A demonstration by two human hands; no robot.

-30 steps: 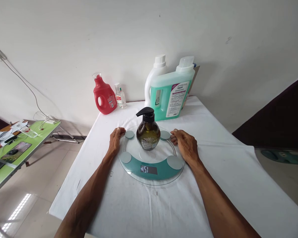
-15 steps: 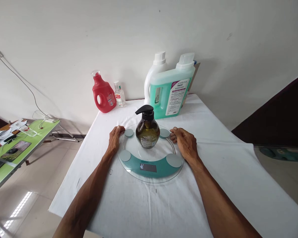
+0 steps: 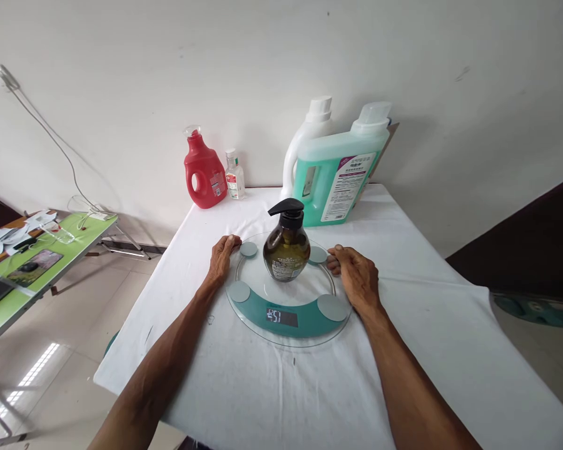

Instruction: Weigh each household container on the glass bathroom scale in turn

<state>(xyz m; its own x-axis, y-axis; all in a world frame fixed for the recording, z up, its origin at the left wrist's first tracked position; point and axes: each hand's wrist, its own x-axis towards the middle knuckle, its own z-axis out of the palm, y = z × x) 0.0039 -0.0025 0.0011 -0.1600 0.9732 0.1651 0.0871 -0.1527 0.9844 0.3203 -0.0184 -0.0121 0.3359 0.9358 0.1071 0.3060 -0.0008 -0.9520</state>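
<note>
A brown pump bottle (image 3: pixel 286 250) is stood upright on a round glass scale (image 3: pixel 286 312). The scale's left rim is touched by the left hand (image 3: pixel 221 256) and its right rim by the right hand (image 3: pixel 355 275), fingers loosely curled, nothing being gripped.

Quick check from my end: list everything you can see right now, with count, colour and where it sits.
glass scale: 1, clear with teal band, centre of table, display lit
pump bottle: 1, dark amber with black pump, upright on the scale
red jug: 1, red, far left of table by the wall
small clear bottle: 1, clear, right beside the red jug
white jug: 1, white, far edge of table
green jug: 1, teal, in front of the white jug
table: 1, white cloth
side table: 1, green, left, with papers
left hand: at the scale's left rim
right hand: at the scale's right rim
</note>
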